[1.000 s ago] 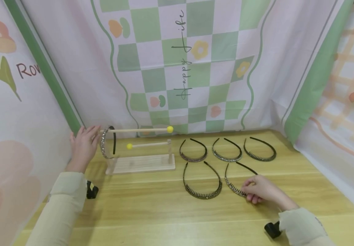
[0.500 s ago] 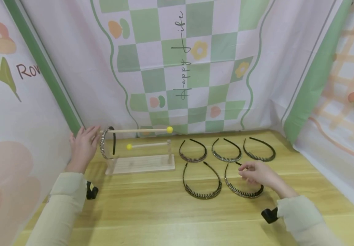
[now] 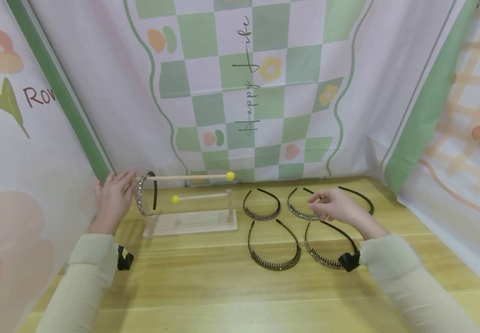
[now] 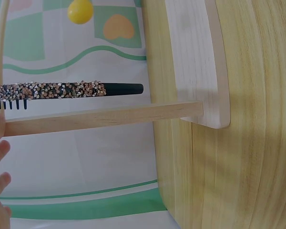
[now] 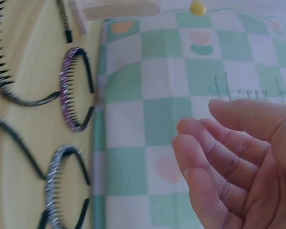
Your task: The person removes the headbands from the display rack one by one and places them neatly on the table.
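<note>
My left hand (image 3: 114, 196) rests at the top end of a wooden two-rod stand (image 3: 191, 222), fingers mostly straight. In the left wrist view its fingertips touch the top of the stand's post (image 4: 100, 119). Just beside them a glittery toothed headband (image 3: 140, 196) hangs on the upper rod. My right hand (image 3: 335, 206) is raised over the back row of headbands, fingers loosely bent and holding nothing. It partly covers the silver headband (image 3: 300, 214) in the middle of that row. The right wrist view shows an empty palm with the fingers apart from the thumb.
Other headbands lie on the wooden table: a back-left one (image 3: 262, 216), a back-right one (image 3: 366, 199), a front-left one (image 3: 275, 264) and a front-right one (image 3: 327, 262). Yellow balls cap the upper rod (image 3: 190, 177) and lower rod (image 3: 202, 197). Patterned curtains (image 3: 240, 106) enclose the table.
My right hand has lifted off the front-right headband and moved back and slightly left, over the back row. That headband stays on the table. The left hand has not moved.
</note>
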`<state>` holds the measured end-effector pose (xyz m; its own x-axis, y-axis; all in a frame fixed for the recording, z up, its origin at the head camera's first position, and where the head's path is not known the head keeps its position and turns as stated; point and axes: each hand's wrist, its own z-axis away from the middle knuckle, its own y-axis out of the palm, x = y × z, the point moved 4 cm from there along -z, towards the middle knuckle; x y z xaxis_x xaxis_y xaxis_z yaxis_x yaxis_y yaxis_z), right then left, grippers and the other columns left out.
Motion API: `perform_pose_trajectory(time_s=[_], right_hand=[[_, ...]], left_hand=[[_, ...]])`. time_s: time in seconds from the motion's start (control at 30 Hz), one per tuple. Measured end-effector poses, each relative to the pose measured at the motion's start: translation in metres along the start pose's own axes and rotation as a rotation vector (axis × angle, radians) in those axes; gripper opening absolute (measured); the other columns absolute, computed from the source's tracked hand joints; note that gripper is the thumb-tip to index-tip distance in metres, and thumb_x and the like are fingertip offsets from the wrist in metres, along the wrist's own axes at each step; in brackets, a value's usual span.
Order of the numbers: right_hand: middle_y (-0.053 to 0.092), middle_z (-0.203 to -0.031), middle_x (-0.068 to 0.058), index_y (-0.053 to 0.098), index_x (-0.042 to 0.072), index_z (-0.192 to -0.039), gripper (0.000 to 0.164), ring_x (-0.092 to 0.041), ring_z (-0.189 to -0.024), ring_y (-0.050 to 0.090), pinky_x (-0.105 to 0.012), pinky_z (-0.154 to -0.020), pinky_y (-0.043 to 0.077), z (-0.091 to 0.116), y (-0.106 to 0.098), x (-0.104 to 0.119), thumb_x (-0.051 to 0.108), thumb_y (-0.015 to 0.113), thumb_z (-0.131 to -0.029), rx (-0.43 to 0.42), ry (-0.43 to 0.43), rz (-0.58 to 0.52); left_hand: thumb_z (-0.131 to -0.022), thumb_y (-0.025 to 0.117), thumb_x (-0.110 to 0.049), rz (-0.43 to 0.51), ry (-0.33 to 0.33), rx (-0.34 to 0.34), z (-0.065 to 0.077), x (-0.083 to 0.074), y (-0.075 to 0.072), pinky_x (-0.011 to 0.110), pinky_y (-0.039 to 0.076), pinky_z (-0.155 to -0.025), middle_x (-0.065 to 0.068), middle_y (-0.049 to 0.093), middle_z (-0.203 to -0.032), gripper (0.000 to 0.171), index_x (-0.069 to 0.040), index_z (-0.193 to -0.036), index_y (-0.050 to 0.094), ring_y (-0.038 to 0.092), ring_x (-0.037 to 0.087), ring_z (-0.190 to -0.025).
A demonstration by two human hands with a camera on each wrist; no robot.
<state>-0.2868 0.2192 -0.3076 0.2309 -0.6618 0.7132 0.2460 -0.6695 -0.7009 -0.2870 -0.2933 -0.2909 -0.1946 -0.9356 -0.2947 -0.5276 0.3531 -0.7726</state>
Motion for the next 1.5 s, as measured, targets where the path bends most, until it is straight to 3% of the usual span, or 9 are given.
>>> perform_pose_trajectory(time_s=[0.37, 0.6, 1.1, 1.33, 1.5], right_hand=[[0.065, -0.082, -0.008, 0.053, -0.004, -0.119, 0.035, -0.026, -0.070, 0.062, -0.032, -0.062, 0.053, -0.028, -0.002, 0.042, 0.016, 0.057, -0.091, -0.028, -0.074, 0.051], [0.066, -0.082, -0.008, 0.052, 0.001, -0.121, 0.034, -0.020, -0.064, 0.061, -0.032, -0.060, 0.053, -0.045, -0.001, 0.064, 0.016, 0.058, -0.091, -0.034, -0.104, 0.061], [0.065, -0.085, -0.014, 0.050, 0.004, -0.125, 0.038, -0.030, -0.069, 0.061, -0.037, -0.065, 0.055, -0.063, 0.006, 0.104, 0.010, 0.059, -0.089, -0.041, -0.140, -0.065], [0.065, -0.078, -0.010, 0.050, 0.003, -0.125, 0.039, -0.020, -0.059, 0.061, -0.030, -0.057, 0.053, -0.071, 0.014, 0.123, 0.011, 0.061, -0.088, -0.047, -0.174, -0.064], [0.065, -0.078, -0.009, 0.052, 0.006, -0.125, 0.038, -0.021, -0.061, 0.061, -0.031, -0.058, 0.053, -0.077, 0.020, 0.133, 0.013, 0.061, -0.089, -0.035, -0.199, -0.052]], left_hand=[[-0.094, 0.053, -0.017, 0.007, -0.002, 0.006, 0.000, -0.001, 0.000, 0.059, -0.007, -0.103, 0.021, 0.043, -0.135, 0.039, -0.008, -0.132, 0.048, 0.022, 0.046, -0.130], [-0.094, 0.053, -0.018, 0.008, -0.002, -0.003, 0.000, -0.001, -0.001, 0.059, -0.007, -0.103, 0.021, 0.043, -0.135, 0.039, -0.008, -0.131, 0.048, 0.023, 0.047, -0.129], [-0.094, 0.053, -0.017, 0.004, -0.003, -0.008, 0.000, 0.000, 0.000, 0.060, -0.006, -0.103, 0.022, 0.044, -0.134, 0.038, -0.007, -0.131, 0.049, 0.023, 0.046, -0.129], [-0.094, 0.053, -0.015, 0.005, -0.009, 0.004, 0.000, -0.001, -0.001, 0.060, -0.006, -0.103, 0.021, 0.043, -0.135, 0.039, -0.007, -0.131, 0.048, 0.022, 0.047, -0.129], [-0.094, 0.054, -0.016, 0.010, -0.008, 0.004, 0.000, -0.002, -0.001, 0.060, -0.007, -0.103, 0.021, 0.042, -0.135, 0.039, -0.007, -0.131, 0.048, 0.022, 0.047, -0.130]])
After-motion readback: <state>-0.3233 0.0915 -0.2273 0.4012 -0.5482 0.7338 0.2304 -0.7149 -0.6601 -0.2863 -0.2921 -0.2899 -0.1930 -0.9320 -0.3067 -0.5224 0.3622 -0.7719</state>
